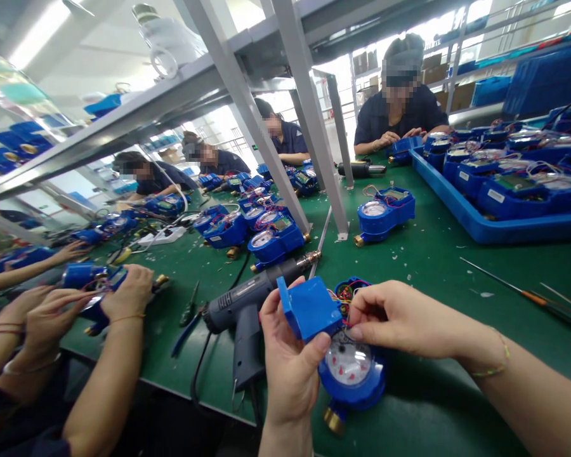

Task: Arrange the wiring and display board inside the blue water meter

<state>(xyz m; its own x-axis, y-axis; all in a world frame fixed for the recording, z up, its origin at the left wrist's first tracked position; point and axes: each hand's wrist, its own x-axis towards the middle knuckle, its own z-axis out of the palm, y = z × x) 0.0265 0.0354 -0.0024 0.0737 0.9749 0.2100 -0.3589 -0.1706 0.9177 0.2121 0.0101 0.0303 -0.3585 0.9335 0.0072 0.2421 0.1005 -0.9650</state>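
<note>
A: Water meter [349, 368], where from the fingers?
B: Right under both hands, dial up. Long axis runs from the brass end [334, 419] by the wrist out to the wires [346, 293]. The left hand [290, 362] clamps the blue cover [309, 310], and the right hand [400, 320] pinches wires beside it.
A: Surface, room?
B: Green bench [433, 266]. Heat gun [242, 308] just left of the left fingers, screwdriver [535, 298] well right, and a co-worker's hand [128, 289] far left.

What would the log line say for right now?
left hand: holds blue water meter | right hand: pinches wires | heat gun: on green table
</note>
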